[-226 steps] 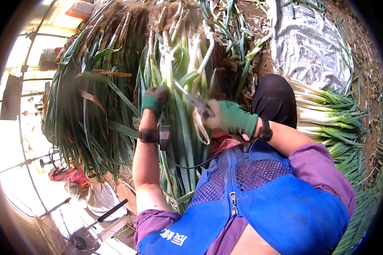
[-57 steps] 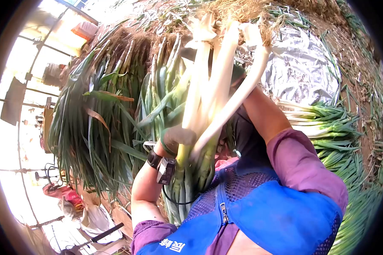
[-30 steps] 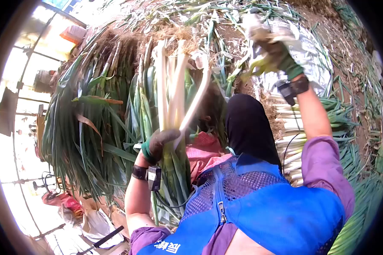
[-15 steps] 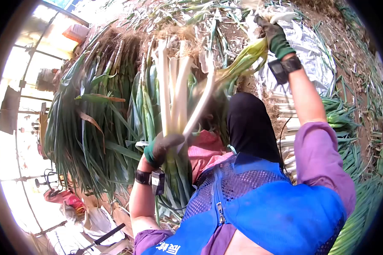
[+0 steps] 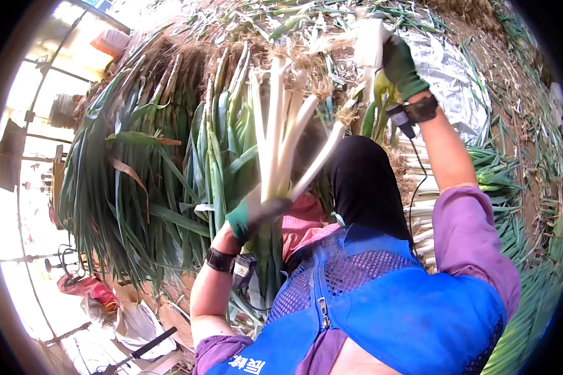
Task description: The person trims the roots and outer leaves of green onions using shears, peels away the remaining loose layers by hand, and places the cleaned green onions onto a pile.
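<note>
My left hand [image 5: 259,215], in a green and grey glove, is wrapped round a bunch of peeled scallions [image 5: 278,137] with white stalks and roots pointing up. Their green leaves hang below the hand. My right hand [image 5: 399,62], gloved too, is raised at the upper right and closed on stripped outer leaves [image 5: 370,47], pale at the top with a yellow-green part hanging down. Its fingers are partly hidden. Unpeeled scallions [image 5: 222,137] lie just left of the held bunch.
A large pile of scallions [image 5: 131,169] fills the left. White-stalked scallions [image 5: 428,206] lie beyond my knee [image 5: 366,181] at the right, below a silvery white sheet [image 5: 450,87]. Leaf scraps [image 5: 244,28] litter the ground at the top. A red bag [image 5: 87,287] is at the lower left.
Earlier my right hand held a tool, then reached behind the bunch; now it is raised holding leaves, which hang down instead of trailing leftward. The held bunch has fanned and tilted right.
</note>
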Available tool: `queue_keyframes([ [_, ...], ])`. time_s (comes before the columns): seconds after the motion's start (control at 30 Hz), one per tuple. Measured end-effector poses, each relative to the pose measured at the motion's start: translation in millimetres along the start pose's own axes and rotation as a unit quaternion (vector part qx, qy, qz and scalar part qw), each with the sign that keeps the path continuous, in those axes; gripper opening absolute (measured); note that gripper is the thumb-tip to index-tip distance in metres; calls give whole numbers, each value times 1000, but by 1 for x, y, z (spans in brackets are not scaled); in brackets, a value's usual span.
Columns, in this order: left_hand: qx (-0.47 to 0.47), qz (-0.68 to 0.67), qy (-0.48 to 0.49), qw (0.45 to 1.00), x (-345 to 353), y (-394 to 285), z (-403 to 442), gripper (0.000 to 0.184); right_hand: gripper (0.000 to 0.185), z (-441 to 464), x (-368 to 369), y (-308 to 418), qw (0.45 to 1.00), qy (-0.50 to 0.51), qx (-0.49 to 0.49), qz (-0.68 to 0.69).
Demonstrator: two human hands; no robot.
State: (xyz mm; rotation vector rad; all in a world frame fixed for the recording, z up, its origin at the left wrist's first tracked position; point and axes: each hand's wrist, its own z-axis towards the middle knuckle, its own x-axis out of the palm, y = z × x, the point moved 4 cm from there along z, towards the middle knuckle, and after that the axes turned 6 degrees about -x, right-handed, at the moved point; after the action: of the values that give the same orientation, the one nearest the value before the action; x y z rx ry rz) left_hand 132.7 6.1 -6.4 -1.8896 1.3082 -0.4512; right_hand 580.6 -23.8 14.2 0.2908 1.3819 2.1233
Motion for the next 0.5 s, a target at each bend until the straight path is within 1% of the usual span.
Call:
queue_keyframes([
  [0.03, 3, -2, -6, 1000, 4, 2, -1, 45, 35, 4, -6, -4, 994, -21, 14, 104],
  [0.07, -7, 32, -9, 999, 9, -6, 0, 47, 38, 14, -4, -9, 992, 44, -5, 122],
  [0.1, 9, 32, -2, 999, 16, -11, 0, 47, 42, 17, 3, 5, 984, 106, -23, 138],
  [0.13, 26, 32, 5, 999, 22, -15, 2, 47, 31, 18, 19, 6, 977, 62, 9, 203],
  [0.17, 43, 33, 10, 998, 26, -19, 3, 47, 28, 17, 40, 32, 980, 134, -84, 123],
  [0.2, 105, 39, 17, 994, 27, -2, 19, 49, 27, 23, 57, 40, 984, 155, -79, -23],
  [0.23, 85, 58, 8, 995, 29, 7, 24, 51, 23, 23, 79, 56, 961, 213, -105, -140],
  [0.27, 66, 78, -2, 995, 31, 15, 26, 52, 20, 21, 100, 73, 921, 264, -142, -250],
  [0.3, 46, 99, -13, 994, 33, 18, 26, 53, 22, 17, 121, 68, 878, 277, -121, -371],
  [0.33, 18, 99, -7, 995, 38, 6, 18, 57, 23, 16, 138, 71, 835, 332, -54, -435],
  [0.37, 17, 99, 10, 995, 39, 2, 14, 58, 23, 14, 147, 71, 781, 383, 14, -493],
  [0.43, 17, 99, 42, 994, 40, -2, 9, 60, 21, 23, 145, 70, 810, 299, 65, -500],
  [0.47, 31, 83, 44, 995, 39, -4, 3, 58, 21, 31, 142, 68, 821, 255, 91, -502],
  [0.5, 21, 47, 52, 997, 37, -11, -6, 57, 15, 48, 117, 39, 810, 132, -172, -545],
])
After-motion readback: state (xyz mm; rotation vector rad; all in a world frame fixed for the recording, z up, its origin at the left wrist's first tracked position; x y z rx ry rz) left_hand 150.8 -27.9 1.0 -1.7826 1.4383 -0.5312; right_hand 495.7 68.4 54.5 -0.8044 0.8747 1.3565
